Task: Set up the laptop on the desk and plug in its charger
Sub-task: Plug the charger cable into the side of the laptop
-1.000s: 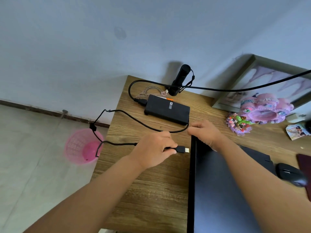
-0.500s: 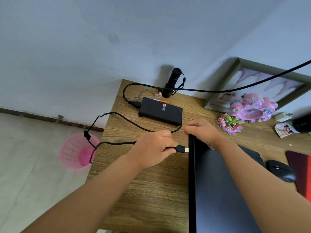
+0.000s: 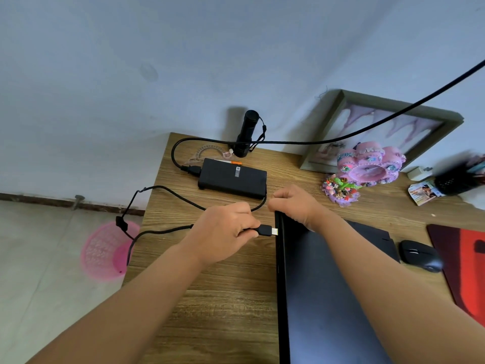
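Observation:
A closed black laptop (image 3: 328,290) lies on the wooden desk (image 3: 223,306), its left edge facing the charger. My left hand (image 3: 225,232) pinches the charger plug (image 3: 266,230), whose yellow tip is right at the laptop's left edge. My right hand (image 3: 294,203) is closed on the laptop's far left corner. The black power brick (image 3: 232,177) lies behind my hands, and its thin cable (image 3: 157,231) loops off the desk's left edge and back to the plug.
A black flashlight (image 3: 248,132) stands at the back wall, next to a clear protractor (image 3: 206,153). A thick black cord (image 3: 393,114) runs up to the right. A pink flower ornament (image 3: 367,164), a picture frame (image 3: 380,122), a black mouse (image 3: 420,254) and a red mat (image 3: 469,264) are on the right. A pink basket (image 3: 105,250) sits on the floor.
My left hand has carried the plug a little rightward until its tip reaches the laptop's left edge. My right hand stays on the laptop's corner. The view has shifted slightly.

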A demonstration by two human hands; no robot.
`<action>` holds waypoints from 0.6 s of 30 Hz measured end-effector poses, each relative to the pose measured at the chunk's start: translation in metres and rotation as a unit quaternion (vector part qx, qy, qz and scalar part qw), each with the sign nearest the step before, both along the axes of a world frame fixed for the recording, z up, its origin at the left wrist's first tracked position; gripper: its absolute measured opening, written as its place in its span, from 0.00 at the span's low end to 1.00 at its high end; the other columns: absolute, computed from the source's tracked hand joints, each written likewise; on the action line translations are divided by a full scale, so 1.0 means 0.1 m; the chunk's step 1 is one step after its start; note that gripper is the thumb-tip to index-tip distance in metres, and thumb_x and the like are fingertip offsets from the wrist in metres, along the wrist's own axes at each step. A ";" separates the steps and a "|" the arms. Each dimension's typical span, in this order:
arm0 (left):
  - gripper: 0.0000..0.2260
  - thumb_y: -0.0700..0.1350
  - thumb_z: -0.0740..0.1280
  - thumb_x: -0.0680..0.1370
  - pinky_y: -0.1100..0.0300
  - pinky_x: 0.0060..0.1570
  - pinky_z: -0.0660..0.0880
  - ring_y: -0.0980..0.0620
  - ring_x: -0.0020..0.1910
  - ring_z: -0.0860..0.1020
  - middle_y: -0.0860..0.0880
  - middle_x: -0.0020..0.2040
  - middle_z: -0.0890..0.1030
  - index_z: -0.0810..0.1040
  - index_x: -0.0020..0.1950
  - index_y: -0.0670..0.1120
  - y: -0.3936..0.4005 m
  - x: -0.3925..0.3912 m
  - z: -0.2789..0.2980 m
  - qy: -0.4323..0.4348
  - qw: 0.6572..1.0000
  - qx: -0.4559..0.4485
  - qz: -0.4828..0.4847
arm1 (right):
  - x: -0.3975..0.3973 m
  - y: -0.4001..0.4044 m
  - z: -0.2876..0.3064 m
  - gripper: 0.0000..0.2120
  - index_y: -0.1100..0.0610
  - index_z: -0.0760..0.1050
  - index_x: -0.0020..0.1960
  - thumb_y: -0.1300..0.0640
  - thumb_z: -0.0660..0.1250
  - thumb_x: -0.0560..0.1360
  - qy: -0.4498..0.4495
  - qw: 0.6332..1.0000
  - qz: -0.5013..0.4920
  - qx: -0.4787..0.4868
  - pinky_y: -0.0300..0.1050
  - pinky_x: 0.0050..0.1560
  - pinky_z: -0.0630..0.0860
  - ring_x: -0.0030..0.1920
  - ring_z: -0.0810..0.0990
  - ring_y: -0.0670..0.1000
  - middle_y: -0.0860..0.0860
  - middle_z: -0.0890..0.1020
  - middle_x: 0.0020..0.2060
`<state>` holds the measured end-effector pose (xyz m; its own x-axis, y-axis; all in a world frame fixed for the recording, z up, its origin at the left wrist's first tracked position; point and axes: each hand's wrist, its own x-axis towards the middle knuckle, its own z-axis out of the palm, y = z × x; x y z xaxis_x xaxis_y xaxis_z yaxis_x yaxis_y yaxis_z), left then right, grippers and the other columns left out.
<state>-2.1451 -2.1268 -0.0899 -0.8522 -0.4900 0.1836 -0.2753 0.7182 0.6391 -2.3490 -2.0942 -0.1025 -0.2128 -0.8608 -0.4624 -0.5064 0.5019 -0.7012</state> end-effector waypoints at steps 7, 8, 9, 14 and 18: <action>0.09 0.46 0.68 0.74 0.53 0.42 0.77 0.54 0.42 0.78 0.52 0.44 0.80 0.82 0.52 0.47 -0.06 -0.06 0.03 -0.042 0.999 0.002 -0.015 | -0.01 -0.01 -0.02 0.17 0.53 0.62 0.21 0.55 0.66 0.64 0.004 1.000 -0.001 0.004 0.41 0.29 0.57 0.22 0.59 0.44 0.43 0.61 0.18; 0.09 0.47 0.67 0.75 0.53 0.42 0.77 0.53 0.42 0.78 0.52 0.44 0.80 0.82 0.52 0.47 -0.06 -0.07 0.03 -0.048 0.999 -0.002 -0.019 | -0.01 -0.01 -0.03 0.16 0.53 0.62 0.22 0.54 0.66 0.63 0.005 1.000 0.000 0.005 0.42 0.29 0.57 0.22 0.59 0.44 0.43 0.61 0.19; 0.09 0.47 0.66 0.75 0.53 0.42 0.77 0.53 0.42 0.78 0.52 0.45 0.80 0.82 0.52 0.47 -0.06 -0.08 0.04 -0.057 0.998 -0.011 -0.024 | -0.01 -0.01 -0.03 0.15 0.53 0.62 0.22 0.53 0.66 0.62 0.007 1.000 0.001 0.004 0.42 0.29 0.57 0.23 0.59 0.45 0.43 0.61 0.19; 0.09 0.48 0.63 0.76 0.58 0.37 0.74 0.53 0.39 0.76 0.53 0.43 0.76 0.81 0.49 0.47 -0.09 -0.14 0.09 -0.086 0.993 -0.062 -0.059 | 0.01 -0.01 -0.04 0.13 0.53 0.63 0.25 0.52 0.65 0.62 0.008 1.000 0.006 0.004 0.47 0.33 0.59 0.26 0.60 0.47 0.47 0.62 0.23; 0.09 0.48 0.63 0.76 0.59 0.39 0.74 0.54 0.40 0.76 0.53 0.44 0.77 0.80 0.50 0.47 -0.10 -0.14 0.07 -0.096 0.992 -0.045 -0.065 | 0.03 -0.01 -0.05 0.16 0.52 0.61 0.22 0.52 0.65 0.63 0.017 1.000 0.002 0.012 0.47 0.33 0.59 0.24 0.60 0.47 0.43 0.62 0.19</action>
<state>-2.1593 -2.1367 -0.0832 -0.9308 -0.3621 0.0492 -0.2868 0.8073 0.5158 -2.3459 -2.0953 -0.1074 -0.2257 -0.8501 -0.4758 -0.5311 0.5168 -0.6715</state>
